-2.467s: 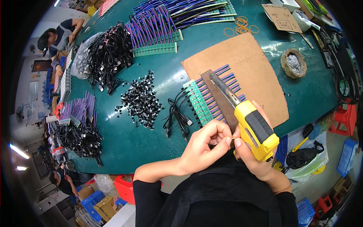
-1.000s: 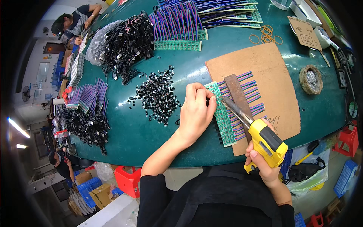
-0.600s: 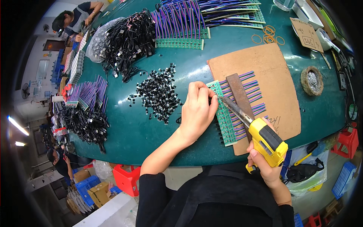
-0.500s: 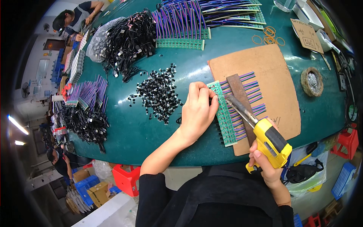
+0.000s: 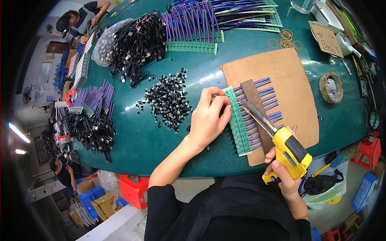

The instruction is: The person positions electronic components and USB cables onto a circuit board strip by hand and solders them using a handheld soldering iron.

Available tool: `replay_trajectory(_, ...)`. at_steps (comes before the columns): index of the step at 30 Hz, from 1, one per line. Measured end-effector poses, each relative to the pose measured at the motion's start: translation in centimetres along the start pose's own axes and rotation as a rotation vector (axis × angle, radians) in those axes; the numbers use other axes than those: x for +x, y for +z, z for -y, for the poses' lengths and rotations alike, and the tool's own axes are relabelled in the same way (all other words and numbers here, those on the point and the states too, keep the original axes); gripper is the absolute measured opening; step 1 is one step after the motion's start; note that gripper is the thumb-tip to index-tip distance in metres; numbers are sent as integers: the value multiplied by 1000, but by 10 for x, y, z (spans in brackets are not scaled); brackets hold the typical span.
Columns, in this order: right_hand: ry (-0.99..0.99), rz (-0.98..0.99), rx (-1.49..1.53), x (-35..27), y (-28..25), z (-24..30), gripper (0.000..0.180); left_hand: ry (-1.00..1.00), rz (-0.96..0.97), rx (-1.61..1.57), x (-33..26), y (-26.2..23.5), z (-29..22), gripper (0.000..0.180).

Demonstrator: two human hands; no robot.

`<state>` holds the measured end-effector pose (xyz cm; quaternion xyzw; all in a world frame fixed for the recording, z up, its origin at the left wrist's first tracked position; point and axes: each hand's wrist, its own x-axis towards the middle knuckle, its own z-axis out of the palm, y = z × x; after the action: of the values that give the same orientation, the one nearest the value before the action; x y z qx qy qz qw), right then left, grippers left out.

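Note:
My right hand (image 5: 284,176) grips a yellow and black soldering gun (image 5: 290,150). Its metal barrel slants up and left, with the tip over the wires beside a green circuit board strip (image 5: 241,134). Striped blue, pink and black wires (image 5: 270,96) run right from the strip, beneath a rusty metal bar (image 5: 255,100). At the strip's upper left edge, my left hand (image 5: 209,116) has its fingers drawn together; what they pinch is hidden. Small black parts line the strip's left edge. Strip and bar lie partly on a brown cardboard sheet (image 5: 299,80).
Small black connectors (image 5: 169,100) are heaped left of my left hand. Behind lie bundled black cables (image 5: 138,44) and wired boards (image 5: 191,47). Rubber bands (image 5: 286,39) and a round dish (image 5: 331,87) lie to the right. A co-worker (image 5: 82,22) sits far left.
The soldering gun has shifted slightly right, its tip a little farther from the strip's upper end. My left hand's fingers have changed position slightly at the edge. The strip stays put.

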<state>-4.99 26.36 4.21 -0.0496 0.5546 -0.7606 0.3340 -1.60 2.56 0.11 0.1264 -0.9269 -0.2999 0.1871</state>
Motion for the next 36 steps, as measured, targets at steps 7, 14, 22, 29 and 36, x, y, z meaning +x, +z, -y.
replay_trajectory(7,-3,24,-24,0,-2,-1,69,201,60,-41,7,-9,6,11)
replay_trajectory(14,29,9,-13,-2,-1,1,69,178,118,-26,8,-12,6,11)
replay_trajectory(22,11,35,-20,-1,-2,-1,68,191,30,45,7,-2,7,13)
replay_trajectory(29,17,64,-36,-3,-4,-3,67,238,111,-7,10,-12,10,13)
replay_trajectory(36,29,72,-37,-3,-1,-1,66,279,136,-1,8,-15,9,14)
